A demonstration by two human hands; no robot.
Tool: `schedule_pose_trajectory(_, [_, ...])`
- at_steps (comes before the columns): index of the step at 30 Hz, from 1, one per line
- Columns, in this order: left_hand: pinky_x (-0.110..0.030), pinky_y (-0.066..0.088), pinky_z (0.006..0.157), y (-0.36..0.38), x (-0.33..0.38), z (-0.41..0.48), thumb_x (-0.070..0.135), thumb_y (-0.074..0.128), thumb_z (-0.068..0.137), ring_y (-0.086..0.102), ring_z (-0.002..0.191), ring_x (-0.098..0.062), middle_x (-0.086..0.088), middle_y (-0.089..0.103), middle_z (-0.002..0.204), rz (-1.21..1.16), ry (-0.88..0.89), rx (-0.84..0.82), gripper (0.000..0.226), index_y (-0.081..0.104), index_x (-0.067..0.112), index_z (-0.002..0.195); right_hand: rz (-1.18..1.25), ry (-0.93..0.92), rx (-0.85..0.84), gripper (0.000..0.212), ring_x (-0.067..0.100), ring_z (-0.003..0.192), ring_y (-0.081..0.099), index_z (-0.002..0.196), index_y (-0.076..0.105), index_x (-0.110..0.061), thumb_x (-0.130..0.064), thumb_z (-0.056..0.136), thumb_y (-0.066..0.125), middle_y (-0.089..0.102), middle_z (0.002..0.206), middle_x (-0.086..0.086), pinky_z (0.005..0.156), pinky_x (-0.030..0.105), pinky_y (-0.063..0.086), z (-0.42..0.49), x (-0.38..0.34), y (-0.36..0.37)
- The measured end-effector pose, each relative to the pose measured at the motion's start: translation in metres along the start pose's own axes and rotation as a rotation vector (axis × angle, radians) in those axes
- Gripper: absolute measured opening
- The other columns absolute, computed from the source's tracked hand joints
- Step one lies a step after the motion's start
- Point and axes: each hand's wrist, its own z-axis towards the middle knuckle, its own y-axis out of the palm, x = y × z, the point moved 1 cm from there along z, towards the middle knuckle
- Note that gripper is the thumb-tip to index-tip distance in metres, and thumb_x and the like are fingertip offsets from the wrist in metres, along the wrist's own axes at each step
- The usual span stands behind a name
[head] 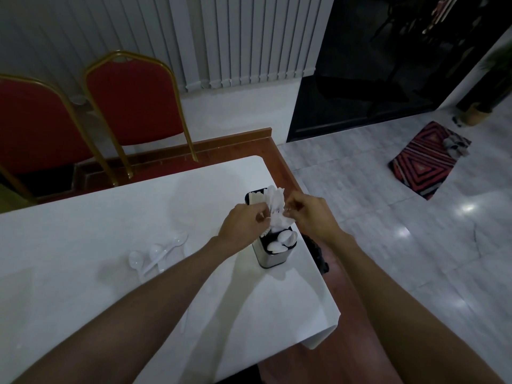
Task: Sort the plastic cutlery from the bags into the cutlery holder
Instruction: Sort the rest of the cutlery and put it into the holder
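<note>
Here your left hand (243,221) and right hand (313,214) both pinch a clear bag of white cutlery (275,209) directly above the cutlery holder (273,252), fingers closed on the plastic. The holder's near compartment holds spoons (281,242). Loose spoons (158,252) lie left on the white table (83,231).

two red chairs (133,106) | white blinds (249,40) | striped rug (426,159) | white table (83,231)

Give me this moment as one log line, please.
left hand + right hand: gripping white cutlery bundle | over holder | loose spoons on table
</note>
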Motion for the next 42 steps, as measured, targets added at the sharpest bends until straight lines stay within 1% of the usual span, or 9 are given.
schedule_pose_trajectory(4, [-0.030, 0.050, 0.077, -0.001, -0.005, -0.002, 0.030, 0.070, 0.078, 0.060, 0.085, -0.017, -0.001, 0.071, 0.090, -0.050, 0.014, 0.045, 0.018, 0.073, 0.017, 0.091, -0.104, 0.036, -0.054, 0.023, 0.009, 0.087, 0.056, 0.089, 0.065, -0.029, -0.010, 0.077, 0.065, 0.057, 0.101, -0.010, 0.072, 0.026, 0.049, -0.008, 0.010, 0.012])
schedule_pose_trajectory(9, [-0.018, 0.036, 0.080, -0.013, -0.017, -0.017, 0.019, 0.064, 0.082, 0.051, 0.096, -0.012, 0.002, 0.063, 0.103, -0.062, 0.068, 0.072, 0.024, 0.069, 0.018, 0.106, -0.015, -0.004, 0.236, 0.029, 0.010, 0.084, 0.055, 0.098, 0.064, -0.020, -0.001, 0.077, 0.055, 0.056, 0.099, -0.008, 0.074, 0.025, 0.049, -0.009, -0.012, 0.008])
schedule_pose_trajectory(14, [-0.024, 0.044, 0.084, -0.035, -0.061, -0.039, 0.006, 0.057, 0.086, 0.054, 0.095, -0.014, 0.001, 0.065, 0.104, -0.097, -0.051, 0.282, 0.025, 0.068, 0.018, 0.104, 0.098, -0.275, 0.428, 0.021, 0.012, 0.077, 0.058, 0.090, 0.066, -0.006, 0.008, 0.080, 0.054, 0.066, 0.089, 0.003, 0.069, 0.020, 0.048, -0.007, -0.071, 0.021])
schedule_pose_trajectory(20, [-0.031, 0.050, 0.087, -0.067, -0.139, -0.091, -0.004, 0.053, 0.084, 0.064, 0.090, -0.018, -0.005, 0.071, 0.098, -0.151, -0.343, 0.433, 0.025, 0.070, 0.010, 0.098, 0.148, -0.288, 0.099, 0.022, 0.015, 0.080, 0.062, 0.094, 0.067, -0.010, 0.003, 0.080, 0.055, 0.067, 0.090, 0.003, 0.072, 0.028, 0.054, -0.004, -0.117, 0.098])
schedule_pose_trajectory(25, [-0.028, 0.046, 0.081, -0.063, -0.198, -0.140, 0.004, 0.055, 0.084, 0.065, 0.095, -0.028, -0.012, 0.071, 0.098, -0.105, -0.711, 0.422, 0.019, 0.069, 0.006, 0.098, 0.049, 0.109, -0.207, 0.016, 0.024, 0.090, 0.064, 0.099, 0.067, -0.007, -0.008, 0.086, 0.058, 0.069, 0.097, 0.008, 0.076, 0.026, 0.048, -0.008, -0.104, 0.173])
schedule_pose_trajectory(32, [-0.037, 0.046, 0.081, -0.035, -0.249, -0.181, 0.035, 0.077, 0.074, 0.060, 0.097, -0.035, -0.019, 0.062, 0.101, -0.047, -0.990, 0.170, 0.048, 0.056, 0.000, 0.100, -0.020, 0.546, -0.243, 0.039, 0.036, 0.114, 0.055, 0.124, 0.044, 0.002, -0.024, 0.096, 0.054, 0.057, 0.122, 0.022, 0.089, 0.037, 0.045, -0.001, -0.091, 0.232])
schedule_pose_trajectory(35, [-0.035, 0.043, 0.076, -0.029, -0.255, -0.184, 0.031, 0.073, 0.078, 0.059, 0.094, -0.034, -0.018, 0.063, 0.097, -0.029, -0.953, 0.174, 0.038, 0.057, 0.001, 0.095, -0.004, 0.639, -0.257, 0.048, 0.038, 0.119, 0.053, 0.132, 0.035, 0.001, -0.025, 0.096, 0.054, 0.051, 0.130, 0.022, 0.094, 0.041, 0.045, -0.002, -0.092, 0.246])
schedule_pose_trajectory(40, [-0.028, 0.036, 0.070, -0.038, -0.259, -0.179, 0.036, 0.071, 0.080, 0.058, 0.087, -0.026, -0.010, 0.061, 0.087, -0.049, -0.900, 0.253, 0.035, 0.060, 0.003, 0.090, 0.036, 0.621, -0.250, 0.015, 0.029, 0.080, 0.063, 0.076, 0.057, -0.005, -0.014, 0.088, 0.059, 0.058, 0.072, 0.009, 0.071, 0.037, 0.053, 0.005, -0.085, 0.252])
schedule_pose_trajectory(42, [-0.027, 0.037, 0.069, -0.039, -0.257, -0.174, 0.040, 0.071, 0.079, 0.058, 0.084, -0.024, -0.009, 0.063, 0.087, -0.067, -0.871, 0.267, 0.038, 0.063, 0.004, 0.089, 0.090, 0.572, -0.325, 0.016, 0.028, 0.072, 0.062, 0.072, 0.056, -0.007, -0.013, 0.082, 0.066, 0.055, 0.066, 0.005, 0.074, 0.042, 0.058, 0.005, -0.089, 0.252])
